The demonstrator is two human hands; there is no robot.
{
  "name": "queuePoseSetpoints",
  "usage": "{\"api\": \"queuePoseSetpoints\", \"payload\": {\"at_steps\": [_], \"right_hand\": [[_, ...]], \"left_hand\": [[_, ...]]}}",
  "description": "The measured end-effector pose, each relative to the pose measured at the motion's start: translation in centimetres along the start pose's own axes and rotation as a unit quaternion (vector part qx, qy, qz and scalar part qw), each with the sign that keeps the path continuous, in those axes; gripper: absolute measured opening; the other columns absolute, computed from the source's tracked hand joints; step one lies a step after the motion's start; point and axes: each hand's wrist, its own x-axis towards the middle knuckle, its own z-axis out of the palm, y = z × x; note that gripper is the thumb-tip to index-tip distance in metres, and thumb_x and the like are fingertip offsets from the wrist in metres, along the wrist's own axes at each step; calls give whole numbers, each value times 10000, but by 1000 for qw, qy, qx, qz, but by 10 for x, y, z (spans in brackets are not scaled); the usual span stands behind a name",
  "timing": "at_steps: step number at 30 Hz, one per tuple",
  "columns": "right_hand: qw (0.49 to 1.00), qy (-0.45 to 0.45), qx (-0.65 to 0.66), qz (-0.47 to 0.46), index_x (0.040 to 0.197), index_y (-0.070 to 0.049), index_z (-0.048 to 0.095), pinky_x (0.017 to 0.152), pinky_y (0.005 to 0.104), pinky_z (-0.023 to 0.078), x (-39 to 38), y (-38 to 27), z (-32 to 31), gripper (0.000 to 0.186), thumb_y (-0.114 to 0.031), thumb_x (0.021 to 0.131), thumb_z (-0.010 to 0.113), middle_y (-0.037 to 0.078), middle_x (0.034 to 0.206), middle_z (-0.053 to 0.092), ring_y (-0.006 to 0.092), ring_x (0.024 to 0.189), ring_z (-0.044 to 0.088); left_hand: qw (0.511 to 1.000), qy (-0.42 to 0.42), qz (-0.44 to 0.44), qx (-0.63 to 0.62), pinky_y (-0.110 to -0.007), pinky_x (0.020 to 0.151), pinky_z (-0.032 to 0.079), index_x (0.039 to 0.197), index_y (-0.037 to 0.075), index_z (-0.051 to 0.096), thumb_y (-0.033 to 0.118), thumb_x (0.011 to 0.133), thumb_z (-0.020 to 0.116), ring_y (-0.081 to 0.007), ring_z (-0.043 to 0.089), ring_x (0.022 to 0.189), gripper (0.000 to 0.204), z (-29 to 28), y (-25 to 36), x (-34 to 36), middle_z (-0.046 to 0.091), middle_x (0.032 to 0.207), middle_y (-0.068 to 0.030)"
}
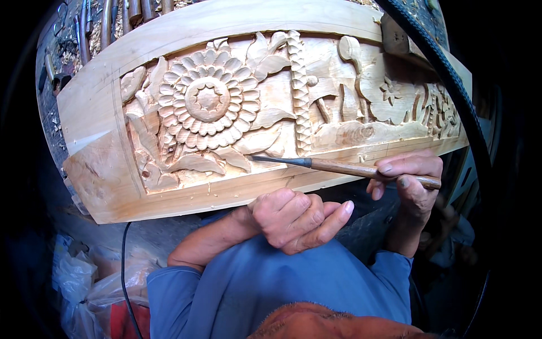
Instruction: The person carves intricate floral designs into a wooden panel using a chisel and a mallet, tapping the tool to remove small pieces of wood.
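Note:
A pale wooden panel (90,175) lies across the bench, carved in relief with a large flower (208,99), leaves, a zigzag vertical band and smaller shapes. My right hand (409,178), at the panel's near right edge, is closed on the wooden handle of a chisel (344,168), whose dark metal blade reaches left onto the carving beside a leaf below the flower. My left hand (296,220) is curled at the panel's front edge, below the chisel, fingers bent inward; whatever it may hold is hidden.
Several carving tools (106,25) lie among shavings on the dark bench (51,118) behind the panel. A wooden block (395,39) rests at the back right. A thick black cable (446,68) crosses the right side. Plastic bags (79,274) and a thin cord are at lower left.

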Motion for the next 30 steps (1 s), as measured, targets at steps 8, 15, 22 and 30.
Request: {"api": "queuePoseSetpoints", "payload": {"at_steps": [8,15,22,30], "right_hand": [[985,5,159,-63,1084,93,697,568,399,625,-6,16,-23,336,-208,1062,549,262,856,735,243,565,702],[964,134,220,-67,1187,52,616,643,409,591,-24,44,-41,376,-289,1112,477,211,814,681,212,585,638],[990,61,112,-51,1029,82,694,567,387,587,-14,30,-37,341,-241,1021,582,232,735,671,234,488,616],[983,125,96,-89,1122,66,659,600,378,551,-11,30,-33,385,-271,1088,477,160,686,612,191,474,560]], "left_hand": [[995,50,-54,-60,-237,470,276,1136,71,760,95,929,762,-61,421,545,208,13,18,-15,493,679,36],[999,14,-17,-26,-237,474,269,1127,52,755,68,911,742,-64,424,542,217,6,8,-9,506,682,29],[1000,10,-1,-21,-238,473,265,1142,43,748,57,917,732,-66,413,528,226,12,9,-14,501,667,26],[999,17,-15,-27,-237,470,256,1155,34,743,51,922,730,-58,402,521,234,11,9,-10,500,658,27]]}}
